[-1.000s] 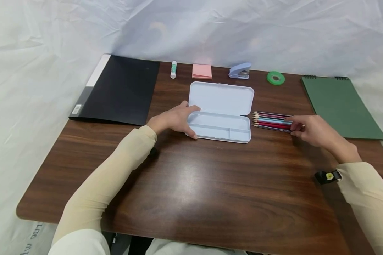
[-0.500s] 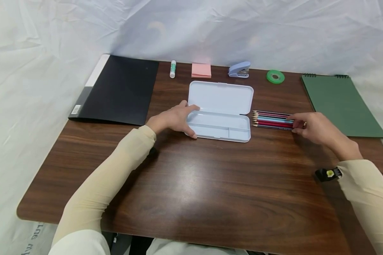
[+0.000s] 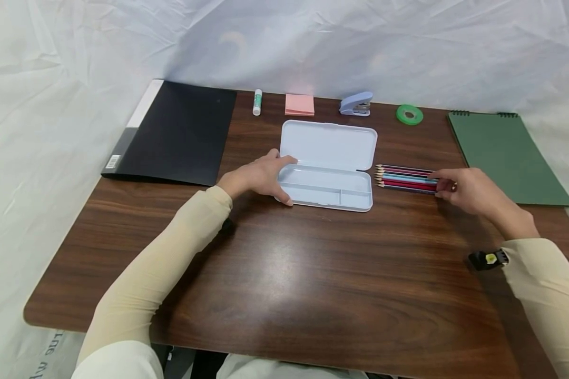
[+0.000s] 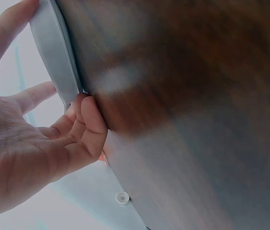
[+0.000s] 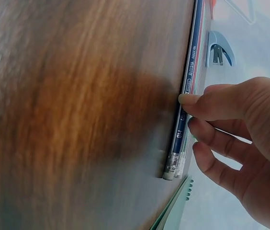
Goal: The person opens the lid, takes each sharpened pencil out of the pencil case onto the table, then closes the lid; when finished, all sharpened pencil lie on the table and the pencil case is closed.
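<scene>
A white pencil case (image 3: 329, 146) lies open on the table, its lid tipped back and its tray divided into compartments. My left hand (image 3: 261, 176) holds its left end, with the thumb at the front edge and a finger reaching over the hinge side. To the right of the case lies a row of pencils (image 3: 403, 178), navy, red and light blue, with points toward the case. My right hand (image 3: 474, 192) grips the row near its blunt ends. In the right wrist view, the thumb presses a navy pencil (image 5: 191, 79) and the other fingers are on the far side.
A black folder (image 3: 185, 131) lies at the left and a green spiral notebook (image 3: 507, 158) at the right. Along the back stand a glue stick (image 3: 257, 102), pink sticky notes (image 3: 300, 105), a light-blue stapler (image 3: 356, 104) and a roll of green tape (image 3: 410, 115).
My right hand has shifted slightly right along the pencils, uncovering a little more of them. The left hand and the pencil case stay put.
</scene>
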